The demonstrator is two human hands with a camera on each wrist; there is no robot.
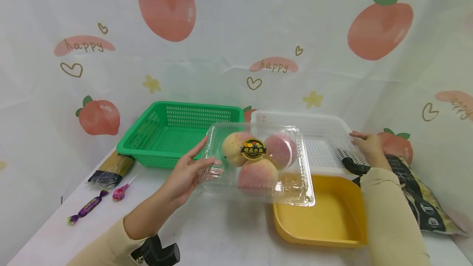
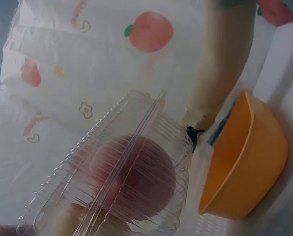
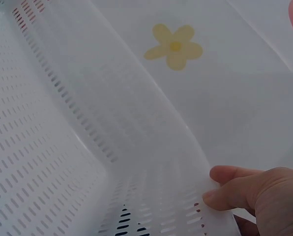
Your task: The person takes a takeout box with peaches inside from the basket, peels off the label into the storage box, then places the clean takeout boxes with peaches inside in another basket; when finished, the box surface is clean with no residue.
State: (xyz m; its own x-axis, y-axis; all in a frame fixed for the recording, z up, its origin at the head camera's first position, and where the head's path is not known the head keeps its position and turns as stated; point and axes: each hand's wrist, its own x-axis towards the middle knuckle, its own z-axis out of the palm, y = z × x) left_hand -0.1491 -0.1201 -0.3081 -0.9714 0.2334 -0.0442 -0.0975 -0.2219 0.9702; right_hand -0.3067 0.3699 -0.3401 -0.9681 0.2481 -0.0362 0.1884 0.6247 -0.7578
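Note:
In the head view my left hand (image 1: 188,173) grips the left end of a clear plastic fruit box (image 1: 288,192). Three peaches (image 1: 258,173) show through its lid, which bears a black and gold label. The box is held up, tilted, above the table. Over at the right, my right hand (image 1: 369,145) pinches the right rim of a white perforated basket (image 1: 319,151). The right wrist view shows thumb and fingers of that hand (image 3: 264,194) at the basket's corner rim. Part of the white basket is hidden behind the fruit box.
A green basket (image 1: 159,143) stands at the back left, a yellow basin (image 1: 321,216) at the front right. On the left lie a packet of noodles (image 1: 112,169), a lollipop (image 1: 120,193) and a purple wrapped candy (image 1: 88,206). A black printed bag (image 1: 425,200) lies beyond the right sleeve.

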